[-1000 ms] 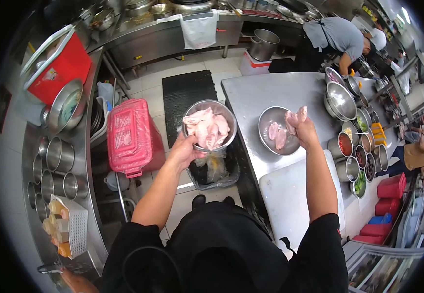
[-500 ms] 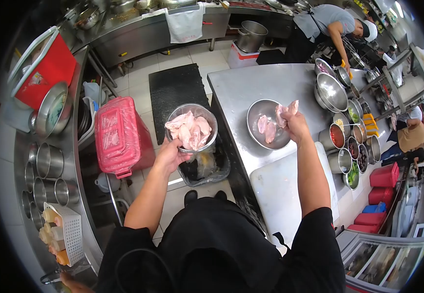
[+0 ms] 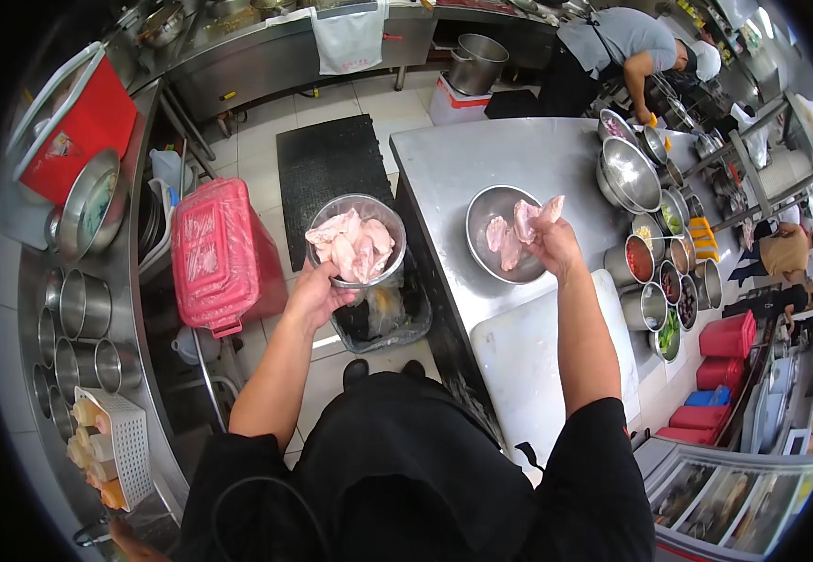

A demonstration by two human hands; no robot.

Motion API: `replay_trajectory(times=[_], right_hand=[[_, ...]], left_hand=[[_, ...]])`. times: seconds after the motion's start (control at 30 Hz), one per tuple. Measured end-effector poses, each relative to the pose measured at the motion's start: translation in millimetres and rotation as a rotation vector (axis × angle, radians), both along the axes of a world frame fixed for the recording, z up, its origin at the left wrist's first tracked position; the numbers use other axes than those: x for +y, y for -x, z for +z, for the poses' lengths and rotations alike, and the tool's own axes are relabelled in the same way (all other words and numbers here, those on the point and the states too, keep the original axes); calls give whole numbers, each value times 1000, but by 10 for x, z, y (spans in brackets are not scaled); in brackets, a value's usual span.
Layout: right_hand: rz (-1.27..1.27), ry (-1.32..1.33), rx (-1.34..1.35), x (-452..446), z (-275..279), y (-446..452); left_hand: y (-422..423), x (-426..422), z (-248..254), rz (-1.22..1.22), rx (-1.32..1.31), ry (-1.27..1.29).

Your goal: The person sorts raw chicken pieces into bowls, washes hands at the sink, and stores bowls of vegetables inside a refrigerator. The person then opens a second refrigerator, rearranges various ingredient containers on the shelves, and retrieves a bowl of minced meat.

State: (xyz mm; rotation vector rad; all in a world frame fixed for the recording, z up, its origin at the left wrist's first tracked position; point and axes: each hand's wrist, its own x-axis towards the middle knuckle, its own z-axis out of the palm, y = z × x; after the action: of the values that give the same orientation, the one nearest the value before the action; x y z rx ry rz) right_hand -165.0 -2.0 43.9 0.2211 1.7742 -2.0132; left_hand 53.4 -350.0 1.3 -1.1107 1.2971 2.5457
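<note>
My left hand (image 3: pixel 320 292) grips the near rim of a metal bowl (image 3: pixel 389 217) heaped with raw chicken pieces (image 3: pixel 358 245), held up over a lined bin. Over on the steel counter stands a second metal bowl (image 3: pixel 483 208) with raw chicken pieces (image 3: pixel 507 245) in it. My right hand (image 3: pixel 552 245) is closed on a raw chicken wing (image 3: pixel 549 210) above the right side of that bowl. Part of the wing sticks out beyond my fingers, and its lower end is close to the pieces in the bowl.
A white cutting board (image 3: pixel 551 347) lies on the steel counter (image 3: pixel 434 155). Metal pots of ingredients (image 3: pixel 650 304) line its far right side. A red lidded bin (image 3: pixel 224 248) and the lined bin (image 3: pixel 392 323) stand on the floor. A co-worker (image 3: pixel 612 51) bends over at the back right.
My right hand has moved slightly down and left, bringing the wing closer over the counter bowl. The whole view has shifted a little; my left hand keeps hold of its bowl.
</note>
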Motion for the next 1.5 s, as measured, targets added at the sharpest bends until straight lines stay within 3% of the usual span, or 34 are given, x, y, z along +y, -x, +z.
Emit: replay_trajectory(times=[0.2, 0.3, 0.4, 0.43, 0.5, 0.57, 0.63, 0.83, 1.03, 1.27, 1.37, 1.5], right_hand=[[345, -319, -16, -201, 215, -157], [290, -1046, 612, -169, -251, -9], [349, -1053, 857, -587, 241, -306], [388, -996, 821, -767, 345, -468], [683, -772, 985, -1027, 398, -709], [843, -723, 1169, -1276, 306, -877], [878, -857, 946, -1513, 254, -1011], [1086, -936, 652, -1795, 132, -881], [827, -1230, 621, -1907, -84, -1035], [632, -999, 551, -1695, -137, -891], [494, -781, 534, -1440, 168, -852], [290, -814, 544, -1005, 361, -610]], left_hand=[[15, 4, -44, -60, 40, 3], [36, 37, -59, -53, 60, 7], [55, 87, 49, -89, 112, 37], [62, 108, 85, -88, 108, 50], [87, 115, 101, -134, 115, 69], [112, 144, 116, -149, 122, 72], [111, 206, 158, -142, 131, 98], [96, 314, 78, -165, 165, 201], [56, 360, 93, -204, 115, 198], [44, 386, 77, -196, 98, 164], [37, 366, 48, -174, 87, 103], [16, 344, 115, -156, 83, 73]])
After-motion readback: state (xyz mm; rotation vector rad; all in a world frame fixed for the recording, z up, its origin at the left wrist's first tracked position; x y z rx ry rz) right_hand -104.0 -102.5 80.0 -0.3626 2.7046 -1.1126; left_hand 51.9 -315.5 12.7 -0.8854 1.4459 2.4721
